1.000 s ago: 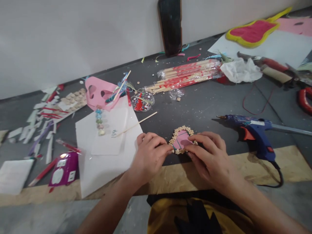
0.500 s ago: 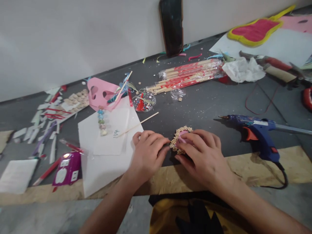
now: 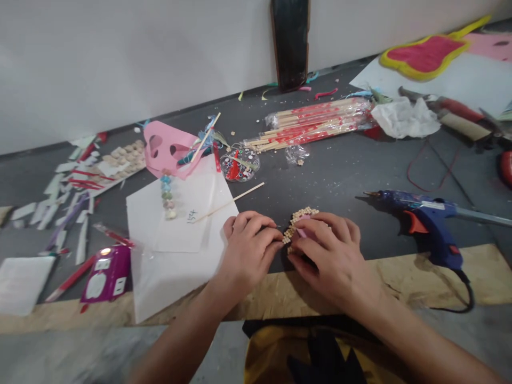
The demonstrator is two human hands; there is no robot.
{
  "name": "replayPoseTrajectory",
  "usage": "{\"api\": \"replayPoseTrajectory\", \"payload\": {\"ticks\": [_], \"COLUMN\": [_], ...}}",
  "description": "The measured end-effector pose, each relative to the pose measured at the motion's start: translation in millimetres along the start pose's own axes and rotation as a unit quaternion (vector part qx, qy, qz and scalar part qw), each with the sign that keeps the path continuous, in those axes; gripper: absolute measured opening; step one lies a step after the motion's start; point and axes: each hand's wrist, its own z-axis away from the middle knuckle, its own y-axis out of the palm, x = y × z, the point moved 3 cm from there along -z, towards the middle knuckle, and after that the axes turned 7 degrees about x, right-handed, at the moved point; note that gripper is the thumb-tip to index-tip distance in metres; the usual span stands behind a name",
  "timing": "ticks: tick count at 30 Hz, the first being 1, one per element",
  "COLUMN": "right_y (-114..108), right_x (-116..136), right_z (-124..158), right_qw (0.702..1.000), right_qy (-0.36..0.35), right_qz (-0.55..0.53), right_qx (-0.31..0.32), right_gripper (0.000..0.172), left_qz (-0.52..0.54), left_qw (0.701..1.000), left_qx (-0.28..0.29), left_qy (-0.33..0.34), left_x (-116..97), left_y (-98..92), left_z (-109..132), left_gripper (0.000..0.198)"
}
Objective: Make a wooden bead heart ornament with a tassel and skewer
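Observation:
A small pink piece point(image 3: 303, 232) edged with tiny beige flower-like bits point(image 3: 301, 213) lies low over the dark table. My right hand point(image 3: 338, 250) curls around its right side, fingers on the pink face and thumb at the near edge, hiding much of it. At the left rim, the thumb and forefinger of my left hand point(image 3: 251, 242) are pinched together, their tips touching the beige edging. Whatever sits between those left fingertips is too small to make out. A blue glue gun point(image 3: 420, 213) rests on its side to the right of my hands.
White paper point(image 3: 144, 277) with a thin wooden stick point(image 3: 240, 198) lies left. Behind are bagged chopsticks point(image 3: 320, 122), a round clear dish point(image 3: 240, 164) of bits and a propped phone point(image 3: 291, 48). Pliers point(image 3: 460, 106) lie back right; a purple packet point(image 3: 106, 274) is left.
The view has shifted slightly. My left fingertips have come closer against the beige edging, and the piece appears turned or tilted a little in my right hand.

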Motion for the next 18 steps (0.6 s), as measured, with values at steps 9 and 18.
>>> {"api": "replayPoseTrajectory", "payload": {"ticks": [9, 18], "right_y": [-10.4, -25.3], "right_x": [-4.0, -39.9], "right_z": [21.1, 27.2], "right_qw": [0.997, 0.999], "right_qy": [-0.061, -0.008], "right_qz": [-0.029, -0.001], "right_qx": [0.025, -0.051], "right_gripper": [0.004, 0.017], "left_qz": [0.010, -0.002], "left_qw": [1.000, 1.000], "left_qx": [0.028, 0.010], "left_qy": [0.003, 0.003], "left_x": [-8.2, -18.0], "left_y": [-0.2, -6.8], "left_z": [-3.9, 3.8], "left_gripper": [0.024, 0.018]}}
